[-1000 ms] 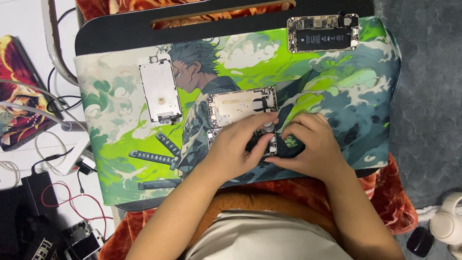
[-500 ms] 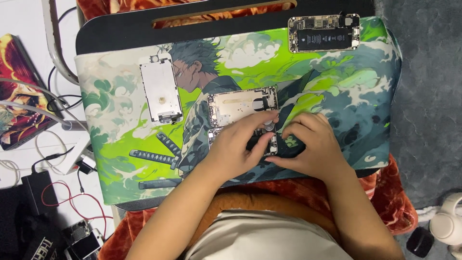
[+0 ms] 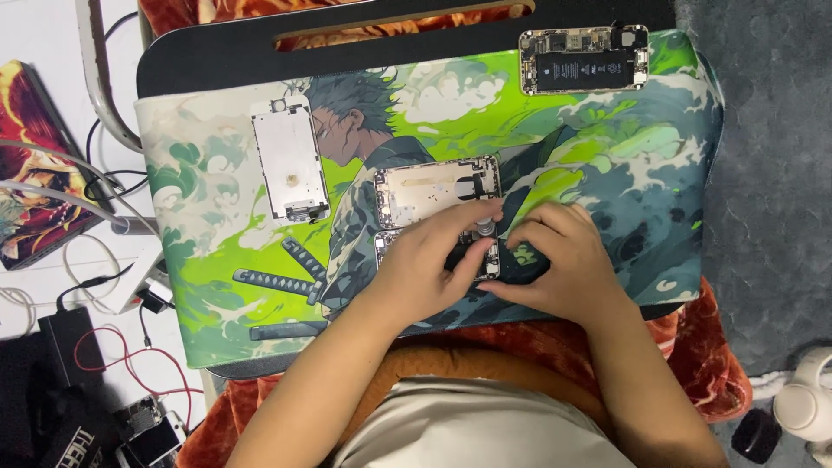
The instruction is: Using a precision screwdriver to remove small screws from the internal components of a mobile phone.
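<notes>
left hand point(image 3: 425, 264): palm down, fingers curled, tips pressed low.
right hand point(image 3: 563, 264): palm down, fingers bent inward, facing the left.
forearms: bare, angled inward.

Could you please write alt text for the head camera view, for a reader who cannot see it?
Seen from above, a person's left hand and right hand rest together on an opened phone lying on a green illustrated mat. A detached phone screen lies to the left, and another opened phone with its battery exposed sits at the mat's far right corner.
</notes>
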